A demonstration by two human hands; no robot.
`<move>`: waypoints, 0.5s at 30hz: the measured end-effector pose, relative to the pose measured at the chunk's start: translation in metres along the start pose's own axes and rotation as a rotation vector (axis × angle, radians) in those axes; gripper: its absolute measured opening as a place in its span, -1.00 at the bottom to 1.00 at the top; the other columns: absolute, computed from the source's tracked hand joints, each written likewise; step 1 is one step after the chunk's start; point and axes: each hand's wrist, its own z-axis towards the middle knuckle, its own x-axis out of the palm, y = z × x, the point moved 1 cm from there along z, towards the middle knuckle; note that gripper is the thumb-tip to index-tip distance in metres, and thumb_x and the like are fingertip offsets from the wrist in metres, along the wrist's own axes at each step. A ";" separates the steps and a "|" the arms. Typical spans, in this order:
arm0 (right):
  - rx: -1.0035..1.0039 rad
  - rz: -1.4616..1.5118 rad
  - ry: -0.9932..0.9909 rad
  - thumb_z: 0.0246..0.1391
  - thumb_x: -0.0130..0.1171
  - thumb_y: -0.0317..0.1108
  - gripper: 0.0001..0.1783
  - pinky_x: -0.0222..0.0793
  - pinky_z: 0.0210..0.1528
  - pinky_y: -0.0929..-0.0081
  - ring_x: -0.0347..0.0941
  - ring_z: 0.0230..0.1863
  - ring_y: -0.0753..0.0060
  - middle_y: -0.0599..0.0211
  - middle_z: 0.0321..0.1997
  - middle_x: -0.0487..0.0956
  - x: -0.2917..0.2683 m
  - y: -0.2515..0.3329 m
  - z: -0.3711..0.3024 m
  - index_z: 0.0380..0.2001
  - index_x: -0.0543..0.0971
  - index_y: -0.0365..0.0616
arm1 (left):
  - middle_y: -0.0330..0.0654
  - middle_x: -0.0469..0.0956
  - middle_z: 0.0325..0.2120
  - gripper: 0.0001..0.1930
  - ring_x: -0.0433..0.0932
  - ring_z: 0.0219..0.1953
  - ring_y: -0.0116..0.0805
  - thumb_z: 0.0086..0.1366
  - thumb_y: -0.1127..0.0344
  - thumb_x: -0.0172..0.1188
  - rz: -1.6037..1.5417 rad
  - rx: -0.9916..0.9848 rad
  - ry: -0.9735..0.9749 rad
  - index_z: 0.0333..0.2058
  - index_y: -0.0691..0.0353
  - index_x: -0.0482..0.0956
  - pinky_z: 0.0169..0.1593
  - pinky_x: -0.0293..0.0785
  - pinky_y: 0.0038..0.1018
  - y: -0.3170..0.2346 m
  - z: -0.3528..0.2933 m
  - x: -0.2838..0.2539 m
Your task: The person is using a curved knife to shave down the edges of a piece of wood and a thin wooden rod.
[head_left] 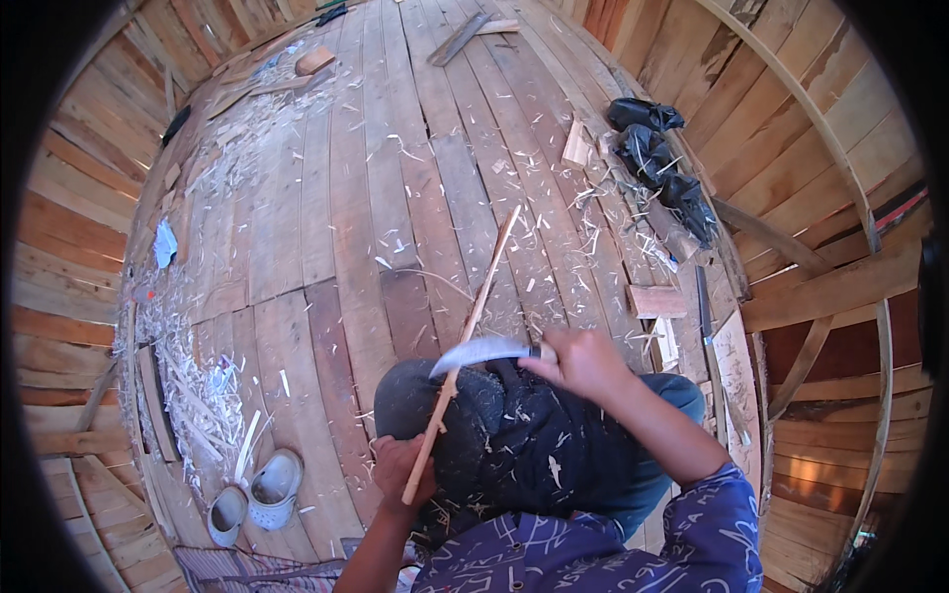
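Right hand: fingers curled tight on the handle of a curved knife, blade pointing left. Left hand: fingers closed about the lower part of a long peeled stick, grip partly hidden by the wood. Stick slants up and away over the lap, far end above the floor; blade crosses it near mid-length, exact contact unclear. Dark cloth on the lap, flecked with shavings. Plank floor beyond, scattered with curls. Left: pale clogs, side by side. Right: wood block, black plastic bags near the wall.
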 end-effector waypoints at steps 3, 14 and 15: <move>0.512 -0.186 -0.165 0.12 -0.02 0.16 -0.35 0.42 -0.41 0.08 0.52 -0.48 -0.13 -0.11 -0.58 0.53 0.011 -0.090 0.046 -0.53 0.54 -0.34 | -0.13 0.59 -0.41 -0.82 0.53 -0.45 -0.23 0.13 0.44 0.18 0.041 0.034 0.024 -0.26 0.28 0.54 -0.31 0.34 -0.31 -0.007 0.007 0.000; 0.759 0.569 -0.324 0.18 0.03 0.01 -0.41 0.23 -0.47 0.26 0.33 -0.62 0.26 0.12 -0.72 0.35 0.025 -0.074 -0.018 -0.61 0.46 -0.40 | -0.15 0.56 -0.47 -0.88 0.53 -0.48 -0.22 0.24 0.33 0.10 -0.019 0.020 -0.005 -0.29 0.22 0.52 -0.36 0.33 -0.28 0.000 0.002 0.004; 0.780 0.655 -0.351 0.19 0.02 -0.01 -0.42 0.20 -0.51 0.29 0.28 -0.64 0.36 0.19 -0.75 0.31 0.027 -0.074 -0.024 -0.63 0.44 -0.39 | -0.15 0.56 -0.47 -0.88 0.53 -0.48 -0.22 0.24 0.34 0.11 -0.030 0.037 -0.002 -0.30 0.22 0.52 -0.36 0.32 -0.28 0.001 0.006 0.004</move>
